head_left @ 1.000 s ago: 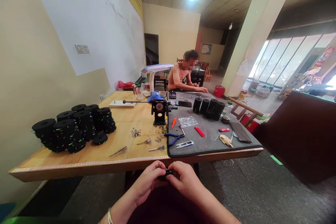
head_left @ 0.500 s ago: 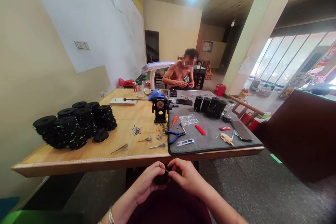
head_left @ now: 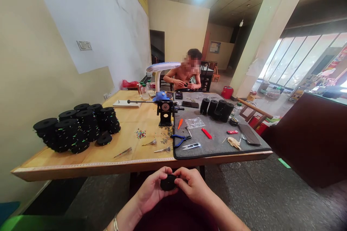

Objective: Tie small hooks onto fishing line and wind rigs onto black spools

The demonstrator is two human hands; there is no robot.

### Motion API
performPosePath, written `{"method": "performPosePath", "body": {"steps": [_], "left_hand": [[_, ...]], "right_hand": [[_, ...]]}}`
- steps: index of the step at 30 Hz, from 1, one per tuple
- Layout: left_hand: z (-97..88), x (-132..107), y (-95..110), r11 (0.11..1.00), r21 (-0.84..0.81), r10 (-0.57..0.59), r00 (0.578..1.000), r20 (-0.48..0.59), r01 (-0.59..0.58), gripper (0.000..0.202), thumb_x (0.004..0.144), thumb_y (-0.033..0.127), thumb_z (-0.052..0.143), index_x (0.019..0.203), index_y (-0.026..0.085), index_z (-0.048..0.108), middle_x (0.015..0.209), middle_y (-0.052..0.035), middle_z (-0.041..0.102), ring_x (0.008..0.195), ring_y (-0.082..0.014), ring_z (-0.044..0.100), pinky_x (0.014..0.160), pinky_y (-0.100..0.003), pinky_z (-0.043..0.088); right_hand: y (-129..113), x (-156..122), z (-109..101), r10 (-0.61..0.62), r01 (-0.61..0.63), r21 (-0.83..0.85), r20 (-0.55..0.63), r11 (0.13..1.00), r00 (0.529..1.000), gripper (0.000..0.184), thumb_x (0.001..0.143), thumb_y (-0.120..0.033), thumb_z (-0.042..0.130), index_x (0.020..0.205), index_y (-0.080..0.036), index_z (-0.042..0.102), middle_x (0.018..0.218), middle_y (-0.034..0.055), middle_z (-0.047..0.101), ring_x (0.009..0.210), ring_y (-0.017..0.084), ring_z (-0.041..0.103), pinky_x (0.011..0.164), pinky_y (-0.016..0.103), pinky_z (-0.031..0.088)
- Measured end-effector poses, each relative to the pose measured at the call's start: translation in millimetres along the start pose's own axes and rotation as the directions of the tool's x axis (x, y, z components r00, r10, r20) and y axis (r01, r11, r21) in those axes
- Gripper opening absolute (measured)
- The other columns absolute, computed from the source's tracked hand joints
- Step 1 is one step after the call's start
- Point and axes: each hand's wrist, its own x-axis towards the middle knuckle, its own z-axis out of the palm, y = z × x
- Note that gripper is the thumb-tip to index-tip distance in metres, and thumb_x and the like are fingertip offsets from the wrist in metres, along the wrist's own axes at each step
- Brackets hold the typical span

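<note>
A small round black foam spool (head_left: 168,183) is held below the table's front edge, its flat face toward me. My left hand (head_left: 154,186) is wrapped round its left side, thumb on top. The fingers of my right hand (head_left: 191,184) pinch at its right rim; anything thin between those fingertips is too small to make out. On the table beyond lie thin bristle-like bundles (head_left: 162,149), blue-handled pliers (head_left: 180,139) and thread snips (head_left: 191,146).
Stacked black spools with coloured bits (head_left: 86,126) stand at the left. A black winding device (head_left: 165,113) and a lamp (head_left: 159,79) are mid-table. More black spools (head_left: 217,110) and a phone (head_left: 249,134) are on the grey mat (head_left: 211,153). Across the table sits another person (head_left: 187,74).
The spool has turned so its face shows more fully. My right fingers have shifted slightly to its right rim. The person across has leaned a little left, hands raised slightly.
</note>
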Motion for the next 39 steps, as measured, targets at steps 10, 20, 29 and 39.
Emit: {"method": "performPosePath", "body": {"steps": [10,20,29,39], "left_hand": [[6.0,-2,10,0.938,0.346,-0.027,1.000,-0.006,0.028,0.016,0.071,0.029,0.067,0.077,0.016,0.059,0.076,-0.0013,0.061,0.072,-0.0158,0.059,0.064,-0.026,0.043],[4.2,-1,6,0.916,0.400,-0.032,0.999,-0.014,0.035,0.015,0.070,0.026,0.068,0.076,0.018,0.058,0.077,-0.0006,0.061,0.076,-0.0175,0.057,0.066,-0.028,0.043],[2.9,-1,3,0.977,0.200,-0.080,0.996,0.029,0.072,0.008,0.069,0.017,0.059,0.077,0.016,0.061,0.080,-0.0052,0.063,0.077,-0.0193,0.059,0.068,-0.031,0.045],[3.3,-1,2,0.937,0.348,-0.030,0.999,-0.032,0.039,0.012,0.069,0.023,0.065,0.079,0.018,0.061,0.080,-0.0014,0.061,0.079,-0.0172,0.055,0.069,-0.029,0.045]], "right_hand": [[-14,2,-11,-0.046,0.052,-0.174,0.040,0.983,0.998,0.016,0.085,-0.022,0.054,0.097,-0.023,0.065,0.078,0.0009,0.073,0.067,0.015,0.065,0.059,0.019,0.039],[-10,3,-15,-0.055,0.058,-0.040,0.077,0.998,0.995,0.022,0.082,-0.022,0.057,0.102,-0.021,0.066,0.066,-0.0021,0.067,0.054,0.011,0.056,0.051,0.017,0.034],[-1,-4,-14,-0.013,-0.002,0.140,0.104,0.990,0.994,0.020,0.083,-0.018,0.053,0.098,-0.020,0.067,0.075,-0.0011,0.069,0.063,0.011,0.059,0.058,0.017,0.040],[-2,-13,-6,-0.067,0.081,-0.162,0.090,0.984,0.994,0.022,0.086,-0.017,0.049,0.102,-0.021,0.064,0.084,0.0035,0.072,0.073,0.016,0.066,0.062,0.020,0.041]]}}
